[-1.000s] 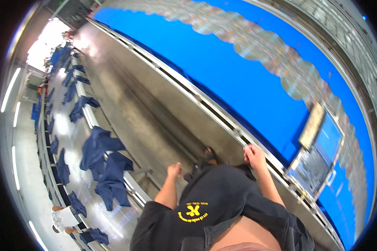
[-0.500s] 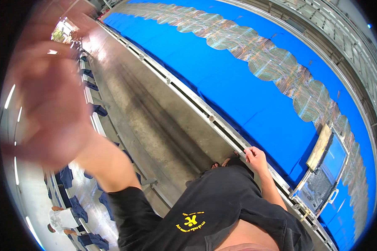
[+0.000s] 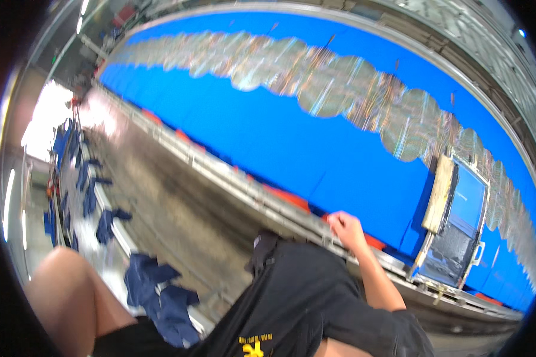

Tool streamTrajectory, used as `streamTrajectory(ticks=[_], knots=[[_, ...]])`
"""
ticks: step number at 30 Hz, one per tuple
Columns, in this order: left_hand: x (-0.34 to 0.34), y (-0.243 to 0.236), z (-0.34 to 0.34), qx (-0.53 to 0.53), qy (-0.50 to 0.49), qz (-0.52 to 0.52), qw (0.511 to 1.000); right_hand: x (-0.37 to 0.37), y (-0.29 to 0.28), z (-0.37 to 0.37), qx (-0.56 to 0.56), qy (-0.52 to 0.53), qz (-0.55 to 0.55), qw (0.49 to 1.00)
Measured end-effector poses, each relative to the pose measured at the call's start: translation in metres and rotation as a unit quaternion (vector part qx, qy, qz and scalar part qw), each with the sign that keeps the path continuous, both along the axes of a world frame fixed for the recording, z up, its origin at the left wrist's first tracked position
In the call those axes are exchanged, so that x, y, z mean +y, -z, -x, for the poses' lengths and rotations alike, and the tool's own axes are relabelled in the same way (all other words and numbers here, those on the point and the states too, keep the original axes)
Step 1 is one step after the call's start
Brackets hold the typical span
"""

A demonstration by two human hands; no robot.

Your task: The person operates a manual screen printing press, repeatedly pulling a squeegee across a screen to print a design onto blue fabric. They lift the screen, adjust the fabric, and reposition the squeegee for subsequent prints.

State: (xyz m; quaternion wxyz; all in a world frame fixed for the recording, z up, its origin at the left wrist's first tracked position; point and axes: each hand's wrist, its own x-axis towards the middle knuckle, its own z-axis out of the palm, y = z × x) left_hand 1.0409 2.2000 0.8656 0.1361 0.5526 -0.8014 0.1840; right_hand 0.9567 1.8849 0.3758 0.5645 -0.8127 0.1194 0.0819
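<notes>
My right hand (image 3: 346, 231) is over the near edge rail of a long table, its fingers curled in with nothing visible in them. Blue cloth (image 3: 339, 169) covers the tabletop right beside that hand. My left arm (image 3: 71, 279) is bent at the lower left; its hand is out of view. To the right of my right hand, a screen-printing frame (image 3: 484, 205) stands on the blue cloth at the table's near edge. A squeegee with a pale wooden handle (image 3: 439, 193) leans along its left side, and dark, wet-looking ink (image 3: 452, 253) covers the frame's lower part.
A shiny, scalloped patterned band (image 3: 333, 89) runs along the blue cloth. Red pieces (image 3: 286, 197) show under its near edge. Across the concrete aisle (image 3: 161, 190), several dark blue garment pieces (image 3: 158, 291) hang over a second long table. Metal rails (image 3: 476, 59) border the far side.
My left hand, raised large and blurred before the camera, has left the view, leaving the bent arm. The view has turned, showing more of the far end. My right hand stays by the rail.
</notes>
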Motion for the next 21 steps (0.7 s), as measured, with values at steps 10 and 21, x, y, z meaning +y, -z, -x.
streamTrajectory(ticks=[10,21], knots=[[0.017,-0.007,-0.033,-0.038,-0.019,-0.039,0.998,0.038,0.003,0.01,0.07,0.139,-0.188,0.97],[0.172,0.008,-0.073,-0.044,-0.017,0.016,0.999,0.177,0.021,-0.036,0.088,0.101,-0.173,0.976]])
